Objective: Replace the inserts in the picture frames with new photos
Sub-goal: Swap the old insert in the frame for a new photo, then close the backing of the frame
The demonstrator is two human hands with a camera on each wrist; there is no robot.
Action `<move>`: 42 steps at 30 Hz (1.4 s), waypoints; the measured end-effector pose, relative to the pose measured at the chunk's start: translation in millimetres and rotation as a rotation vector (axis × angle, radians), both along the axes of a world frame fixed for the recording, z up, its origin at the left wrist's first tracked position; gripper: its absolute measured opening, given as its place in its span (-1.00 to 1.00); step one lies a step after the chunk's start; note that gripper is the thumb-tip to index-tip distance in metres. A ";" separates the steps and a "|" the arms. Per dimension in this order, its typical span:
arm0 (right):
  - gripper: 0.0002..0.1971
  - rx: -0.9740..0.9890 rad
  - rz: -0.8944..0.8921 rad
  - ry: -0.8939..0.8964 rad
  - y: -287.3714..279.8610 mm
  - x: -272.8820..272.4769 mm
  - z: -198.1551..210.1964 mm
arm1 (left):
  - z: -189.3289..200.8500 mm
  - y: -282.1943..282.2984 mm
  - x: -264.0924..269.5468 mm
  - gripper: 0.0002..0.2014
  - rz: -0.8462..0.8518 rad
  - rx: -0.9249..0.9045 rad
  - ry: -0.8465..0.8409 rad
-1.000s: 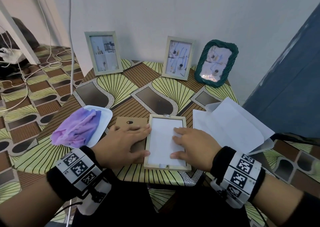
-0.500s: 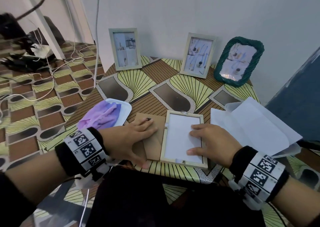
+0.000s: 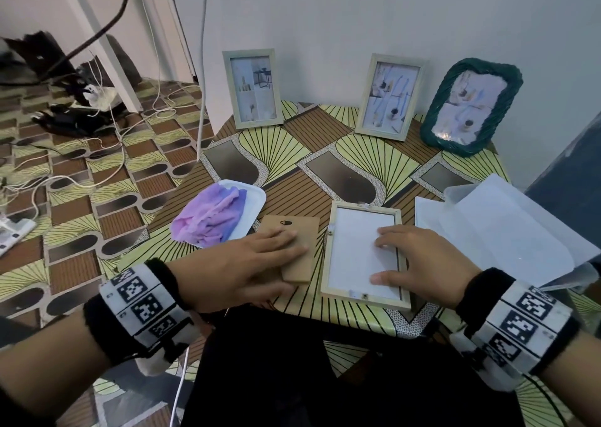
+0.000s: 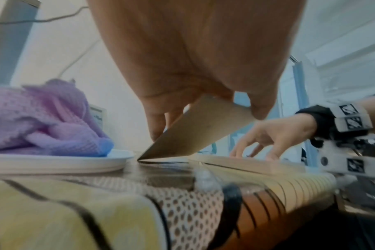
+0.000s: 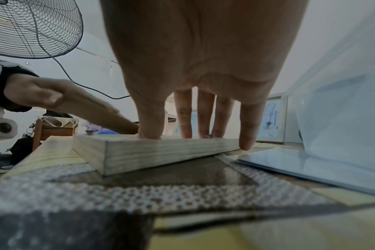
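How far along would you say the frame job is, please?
Three frames stand at the back with pictures in. The wooden frame lies face down with white paper in it, under the right hand. The left hand tilts up the cardboard backing, not yet fitted.

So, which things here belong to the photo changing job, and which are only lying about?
Belong to the job:
- wooden frame lying face down, right hand on it
- brown backing board, tilted up, gripped by the left hand
- white paper sheets
- three standing frames

Lying about:
- purple cloth on white tray
- floor cables
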State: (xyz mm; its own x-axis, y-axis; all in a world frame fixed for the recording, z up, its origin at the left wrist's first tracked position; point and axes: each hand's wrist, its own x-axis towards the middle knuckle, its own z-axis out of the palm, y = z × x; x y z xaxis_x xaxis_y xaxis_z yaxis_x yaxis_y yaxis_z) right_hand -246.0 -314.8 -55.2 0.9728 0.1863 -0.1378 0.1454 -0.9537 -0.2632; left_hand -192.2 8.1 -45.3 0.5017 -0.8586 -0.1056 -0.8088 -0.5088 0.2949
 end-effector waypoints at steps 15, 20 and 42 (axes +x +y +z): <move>-0.34 0.034 -0.001 0.034 1.0 -2.1 11.8 | 19.9 -57.5 2.6 -0.56 0.132 -0.512 -0.064; -0.37 0.073 -0.017 0.047 0.8 -2.7 13.5 | 11.5 -77.2 1.8 -0.49 -0.020 -0.332 -0.129; -0.50 0.159 -0.061 0.028 -19.5 -15.7 6.9 | 0.7 -101.7 6.0 -0.35 -0.176 0.229 -0.131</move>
State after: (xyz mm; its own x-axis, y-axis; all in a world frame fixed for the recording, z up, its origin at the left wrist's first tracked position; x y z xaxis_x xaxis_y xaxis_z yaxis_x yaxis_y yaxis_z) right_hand -261.8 -334.4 -48.3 0.9793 0.1481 -0.1382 0.0787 -0.9067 -0.4143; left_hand -186.3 -93.6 -44.7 0.3696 -0.8947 -0.2510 -0.9138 -0.3989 0.0763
